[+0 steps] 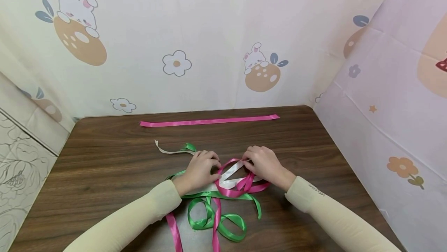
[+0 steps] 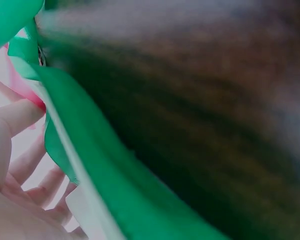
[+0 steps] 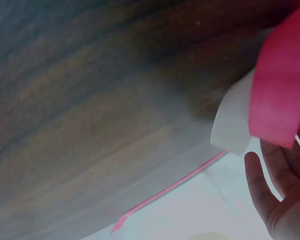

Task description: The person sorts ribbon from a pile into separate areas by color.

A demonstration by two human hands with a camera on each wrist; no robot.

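Note:
A tangle of satin ribbons lies between and below both hands on the table. My left hand (image 1: 200, 169) pinches the tangle at its left side, where the pink ribbon (image 1: 228, 193) loops beside the white ribbon (image 1: 230, 171). From the right, my right hand (image 1: 264, 164) pinches the top of the pink loop between thumb and fingers. Green ribbon (image 1: 234, 238) curls in loose loops in front of the hands. Close up in the left wrist view, a green ribbon (image 2: 90, 135) runs past the fingers. Pink ribbon (image 3: 282, 85) hangs by the fingers in the right wrist view.
One straight pink ribbon (image 1: 209, 121) lies along the back of the dark wooden table (image 1: 104, 159). A thin pale ribbon end (image 1: 167, 152) and a green bit (image 1: 189, 147) stick out beyond the left hand. Printed curtains (image 1: 209, 23) stand behind and at the right.

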